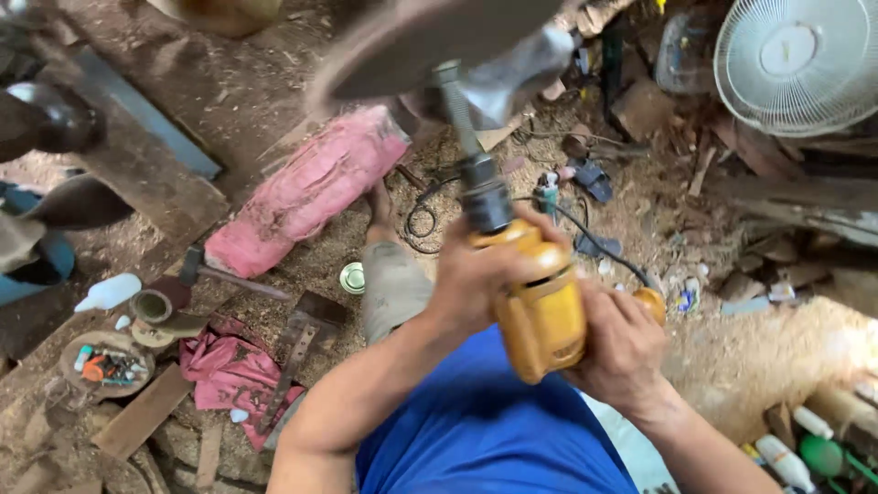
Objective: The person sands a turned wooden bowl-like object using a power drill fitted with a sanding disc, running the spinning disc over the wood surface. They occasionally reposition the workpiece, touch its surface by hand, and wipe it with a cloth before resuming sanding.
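I hold a yellow electric drill [540,306] upright in front of my chest. My left hand [476,274] wraps the front of its body just below the dark chuck [483,197]. My right hand [622,352] grips the rear handle. A threaded rod [455,105] rises from the chuck to a large blurred round disc [430,41] near the top of the view. A black cord [594,242] trails from the drill to the ground.
Below lies a sawdust-covered floor with a pink wrapped bundle [306,192], a hammer [224,274], a pink cloth [233,375], a small tin lid [353,277] and wood scraps. A white fan [800,59] stands top right. Bottles [786,457] sit bottom right.
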